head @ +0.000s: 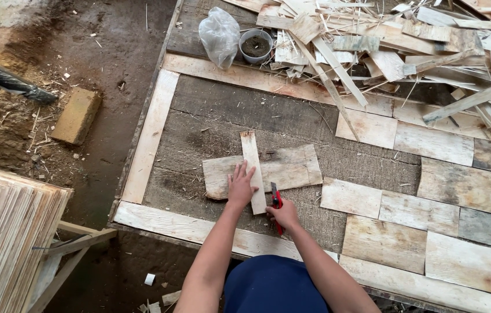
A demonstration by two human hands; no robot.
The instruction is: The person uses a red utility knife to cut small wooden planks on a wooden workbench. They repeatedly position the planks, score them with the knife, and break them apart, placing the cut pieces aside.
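My left hand presses flat, fingers spread, on a narrow wooden strip that lies lengthwise across a wider thin wood sheet on the dark workbench. My right hand grips a red utility knife, its blade at the right edge of the strip near its lower end.
A heap of wood offcuts and splinters fills the bench's far right. A plastic bag and a small round pot stand at the far edge. Flat wood pieces lie to the right. A stack of thin sheets stands at the left, a brick on the dirt floor.
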